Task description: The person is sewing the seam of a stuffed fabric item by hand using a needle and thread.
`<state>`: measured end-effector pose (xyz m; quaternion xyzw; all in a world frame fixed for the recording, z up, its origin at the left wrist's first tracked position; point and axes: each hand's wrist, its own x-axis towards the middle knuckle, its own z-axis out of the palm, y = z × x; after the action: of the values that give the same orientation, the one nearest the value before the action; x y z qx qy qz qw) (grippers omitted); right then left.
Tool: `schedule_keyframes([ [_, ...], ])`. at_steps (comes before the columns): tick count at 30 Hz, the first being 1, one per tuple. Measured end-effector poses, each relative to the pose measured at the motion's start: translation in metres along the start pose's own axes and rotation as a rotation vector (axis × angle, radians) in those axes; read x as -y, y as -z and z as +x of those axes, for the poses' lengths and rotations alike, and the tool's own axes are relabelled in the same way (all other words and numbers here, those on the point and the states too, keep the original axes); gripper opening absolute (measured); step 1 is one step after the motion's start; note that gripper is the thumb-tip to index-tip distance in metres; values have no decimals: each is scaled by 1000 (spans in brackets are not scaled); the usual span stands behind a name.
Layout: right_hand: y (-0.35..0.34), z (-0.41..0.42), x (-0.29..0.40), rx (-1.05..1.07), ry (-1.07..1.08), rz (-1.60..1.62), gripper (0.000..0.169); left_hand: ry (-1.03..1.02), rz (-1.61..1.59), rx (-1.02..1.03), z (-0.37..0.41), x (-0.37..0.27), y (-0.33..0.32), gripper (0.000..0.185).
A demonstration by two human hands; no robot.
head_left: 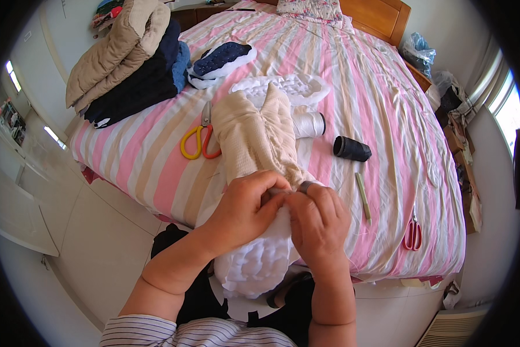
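My left hand pinches the edge of a white quilted, padded fabric piece that hangs over my lap. Fingertip to fingertip with it, my right hand grips the same edge; a grey band, a ring or thimble, sits on one finger. Whether a needle is between the fingers is hidden. Just beyond my hands, a crinkled cream cloth lies bunched on the bed and meets the white piece. Scissors with yellow and red handles rest by its left side.
On the striped bedspread are a white thread spool, a black thread spool, a green stick-like tool and red-handled thread snips. Farther back lie another white quilted piece, a navy padded piece and folded clothes.
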<state>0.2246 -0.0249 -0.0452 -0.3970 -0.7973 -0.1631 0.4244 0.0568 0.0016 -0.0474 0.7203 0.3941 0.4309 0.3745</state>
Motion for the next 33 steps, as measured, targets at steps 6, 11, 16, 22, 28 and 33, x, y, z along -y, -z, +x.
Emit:
schedule_keyframes([
  [6, 15, 0, 9, -118, -109, 376, 11, 78, -65, -44, 3, 6, -1, 11],
  [11, 62, -10, 4, -327, -595, 1173, 13, -7, -41, -43, -5, -2, 8, 12],
  [16, 98, -27, -17, -718, -502, 1174, 9, -11, -30, -48, -7, 2, 15, 14],
  [22, 169, -68, -75, -1351, -508, 777, 17, -2, -72, -46, -7, 2, 19, 14],
  [28, 156, -62, -82, -1336, -756, -93, 25, -8, -60, -36, -5, -3, 18, 13],
  [33, 85, -36, -38, -645, -844, 394, 17, -24, -10, -31, -7, -7, 17, 12],
])
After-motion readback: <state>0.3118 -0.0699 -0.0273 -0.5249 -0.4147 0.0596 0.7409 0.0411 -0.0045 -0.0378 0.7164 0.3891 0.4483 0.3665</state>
